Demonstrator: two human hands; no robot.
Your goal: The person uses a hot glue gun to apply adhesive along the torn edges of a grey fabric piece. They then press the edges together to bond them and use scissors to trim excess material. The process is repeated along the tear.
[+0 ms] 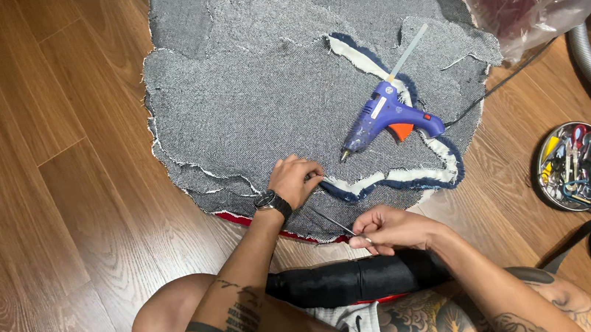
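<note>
Two hands are working at the near edge of a round patchwork of grey denim lying on a wooden floor.

The left hand (295, 179), wearing a black wristwatch (272, 203), is pressing down just below the centre of the frame, its fingers curled and clenching the denim patchwork (258, 96) at its lower rim. The right hand (389, 228) is sitting lower and to the right, pinching a thin dark strip (335, 222) that is running up towards the left hand. A blue hot glue gun (388, 116) is lying on the fabric right of centre, beside a white frayed band (415, 174). A round tin of tools (574, 165) is sitting at the right edge of the frame.
</note>
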